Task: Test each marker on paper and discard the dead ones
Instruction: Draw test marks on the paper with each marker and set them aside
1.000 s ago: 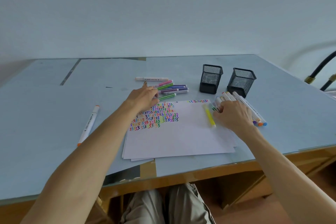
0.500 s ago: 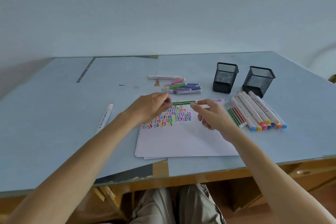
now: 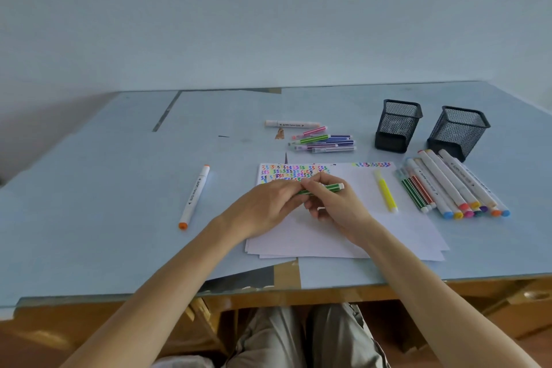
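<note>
Both hands hold one green striped marker level above the white paper stack. My left hand grips its left end, my right hand its middle, and the white right end sticks out. Rows of coloured squiggles fill the paper's top left corner, partly hidden by my fingers. A yellow marker lies on the paper to the right. Several markers lie in a row right of the paper. A smaller cluster of markers lies beyond the paper.
Two black mesh pen cups stand at the back right. A white marker with orange caps lies alone to the left. Another white marker lies behind the cluster. The table's front edge is close to my lap.
My left hand picked the green marker from the far cluster and brought it toward me over the paper. My right hand left the right-hand row and closed on the same marker.
</note>
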